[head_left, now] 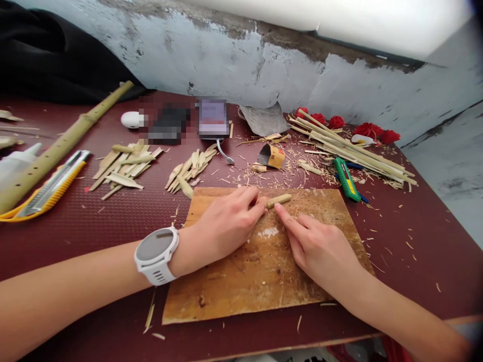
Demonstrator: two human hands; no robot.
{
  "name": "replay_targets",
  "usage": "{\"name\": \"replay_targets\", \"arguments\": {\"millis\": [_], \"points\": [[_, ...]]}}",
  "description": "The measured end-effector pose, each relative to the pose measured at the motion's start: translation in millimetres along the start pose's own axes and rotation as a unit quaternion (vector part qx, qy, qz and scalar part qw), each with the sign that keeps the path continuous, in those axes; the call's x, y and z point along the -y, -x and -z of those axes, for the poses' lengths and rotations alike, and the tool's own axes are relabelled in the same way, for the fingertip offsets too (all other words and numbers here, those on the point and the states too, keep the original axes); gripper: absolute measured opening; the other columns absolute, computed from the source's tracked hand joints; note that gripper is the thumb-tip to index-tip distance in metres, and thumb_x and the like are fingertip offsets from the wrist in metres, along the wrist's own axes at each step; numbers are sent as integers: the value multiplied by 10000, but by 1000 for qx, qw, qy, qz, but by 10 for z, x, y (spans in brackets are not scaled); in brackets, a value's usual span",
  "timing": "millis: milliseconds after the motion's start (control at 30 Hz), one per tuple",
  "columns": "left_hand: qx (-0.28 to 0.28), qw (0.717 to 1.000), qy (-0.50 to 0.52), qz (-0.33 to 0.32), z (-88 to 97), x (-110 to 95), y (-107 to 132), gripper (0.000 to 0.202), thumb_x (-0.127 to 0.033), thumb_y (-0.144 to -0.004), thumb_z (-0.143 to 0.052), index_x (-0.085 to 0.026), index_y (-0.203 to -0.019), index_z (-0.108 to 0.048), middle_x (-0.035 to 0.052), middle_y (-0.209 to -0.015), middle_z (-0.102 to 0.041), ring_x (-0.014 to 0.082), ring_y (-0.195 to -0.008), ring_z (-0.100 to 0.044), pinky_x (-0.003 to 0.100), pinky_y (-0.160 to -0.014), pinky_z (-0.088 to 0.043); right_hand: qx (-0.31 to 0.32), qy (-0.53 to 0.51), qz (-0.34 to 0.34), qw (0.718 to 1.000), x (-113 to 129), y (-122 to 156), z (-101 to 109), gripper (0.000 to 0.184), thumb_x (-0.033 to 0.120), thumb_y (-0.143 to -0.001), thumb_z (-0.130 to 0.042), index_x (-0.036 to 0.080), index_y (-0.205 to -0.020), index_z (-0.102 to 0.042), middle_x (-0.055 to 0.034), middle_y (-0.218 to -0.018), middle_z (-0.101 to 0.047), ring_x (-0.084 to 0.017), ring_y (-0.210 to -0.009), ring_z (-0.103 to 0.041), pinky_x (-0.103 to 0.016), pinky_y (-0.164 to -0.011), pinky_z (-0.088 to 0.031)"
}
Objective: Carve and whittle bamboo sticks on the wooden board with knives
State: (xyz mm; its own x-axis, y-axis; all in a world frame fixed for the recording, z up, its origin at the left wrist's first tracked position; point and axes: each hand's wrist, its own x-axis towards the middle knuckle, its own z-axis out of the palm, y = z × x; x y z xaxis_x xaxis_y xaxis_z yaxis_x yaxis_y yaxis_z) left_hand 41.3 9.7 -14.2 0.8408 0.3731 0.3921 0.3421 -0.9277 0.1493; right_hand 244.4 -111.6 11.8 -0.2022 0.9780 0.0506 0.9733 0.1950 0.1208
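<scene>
Because the wooden board (245, 296) lies loose on the dark red surface (94, 221), with its near edge close to the surface's front lip and chips scattered beside it, a firm push from either hand could, I judge, make it slide. At the board's left edge sits the wrist with the white watch (156, 254). Further up the board the left hand (226, 221) has its fingertips pinched on one end of the short bamboo piece (279, 200), which lies at the board's far edge. The right hand (320, 246) rests flat on the board, clamped on nothing, its forefinger stretched out to touch the piece from the near side. The two hands sit close together, nearly meeting at the piece. That grip looks thin: the piece is small and round, so it may roll or flick off the far edge into the shavings, and raw fibres could leave a splinter in a fingertip. Just beyond the board's right corner lies a green utility knife (347, 180); I cannot tell whether its blade is out, and a blind reach there risks a cut. The yellow utility knife (49, 188), well left of the board, poses the same risk. Beyond the board, a sweeping sleeve could scatter the cut slivers (124, 168) or the bundle of bamboo sticks (350, 151).
</scene>
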Motion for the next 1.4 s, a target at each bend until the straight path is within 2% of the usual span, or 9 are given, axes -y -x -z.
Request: {"name": "replay_targets", "arguments": {"millis": [300, 467, 600, 733, 933, 1100, 1267, 1333, 1400], "points": [[-4, 1000, 3, -1, 1, 5, -9, 220, -177, -1066, -474, -105, -1137, -668, 108, -1006, -627, 209, -860, -580, 344, -741, -555, -13, -36, 7, 999, -21, 20, 7, 529, 157, -1003, -476, 185, -1522, -574, -39, -801, -705, -150, -582, -610, -282, -550, -409], [-6, 1000, -5, -1, 13, 2, -10, 220, -181, -1070, -463, -118, -1114, -669, 106, -993, -632, 206, -843, -584, 337, -720, -549, -51, -166, -25, 984, -87, -4, 20, 400, 223, -1061, -480, 202, -1410, -674, -71, -926, -788, -170, -743, -717, -300, -737, -569], [-3, 1000, -13, -1, 19, -1, -5, 205, -169, -1058, -482, -105, -1112, -669, 110, -995, -639, 215, -841, -598, 343, -710, -550, -53, -236, -41, 969, -120, -34, 36, 352, 244, -1051, -533, 199, -1350, -712, -74, -1030, -814, -183, -825, -763, -317, -828, -607], [-5, 1000, -21, -5, 23, 1, 9, 186, -159, -1048, -505, -101, -1120, -667, 104, -999, -641, 218, -840, -603, 337, -695, -539, -60, -257, -44, 964, -115, -32, 57, 348, 236, -1049, -542, 193, -1353, -707, -71, -1105, -810, -183, -883, -778, -301, -825, -607], [-4, 999, -32, 6, 39, -16, -9, 181, -214, -1069, -507, -132, -1099, -666, 81, -977, -630, 214, -816, -585, 332, -686, -512, -184, -249, -58, 949, -96, -17, 172, 402, 228, -1062, -525, 185, -1446, -638, -83, -1190, -781, -165, -935, -752, -282, -843, -594], [7, 998, -42, 36, 63, -43, -32, 220, -278, -1080, -508, -120, -1021, -650, 84, -955, -621, 234, -822, -597, 348, -671, -505, -164, -259, -57, 950, -107, -69, 102, 458, 213, -1075, -457, 194, -1519, -567, -55, -997, -752, -143, -756, -675, -283, -713, -557], [12, 995, 47, 90, 170, -53, -60, 202, -269, -1081, -507, -139, -1108, -659, 70, -1009, -621, 178, -751, -596, 313, -646, -489, -273, -288, -33, 917, -97, -74, 11, 423, 165, -1031, -544, 211, -1448, -600, -80, -1199, -752, -172, -950, -724, -303, -845, -597], [-22, 984, 127, 123, 248, -80, -95, 138, -244, -1056, -559, -163, -1096, -663, 48, -993, -628, 156, -753, -603, 294, -661, -499, -301, -295, -26, 906, -94, -53, -1, 410, 144, -1006, -589, 221, -1409, -605, -64, -1172, -751, -144, -858, -707, -273, -772, -593], [-46, 953, 244, 172, 333, -127, -133, 96, -260, -1039, -599, -176, -1055, -645, 23, -921, -631, 133, -722, -608, 258, -623, -503, -304, -310, -21, 900, -99, -37, -8, 406, 129, -993, -612, 231, -1386, -602, -33, -1078, -741, -97, -674, -614, -242, -635, -546]]}}
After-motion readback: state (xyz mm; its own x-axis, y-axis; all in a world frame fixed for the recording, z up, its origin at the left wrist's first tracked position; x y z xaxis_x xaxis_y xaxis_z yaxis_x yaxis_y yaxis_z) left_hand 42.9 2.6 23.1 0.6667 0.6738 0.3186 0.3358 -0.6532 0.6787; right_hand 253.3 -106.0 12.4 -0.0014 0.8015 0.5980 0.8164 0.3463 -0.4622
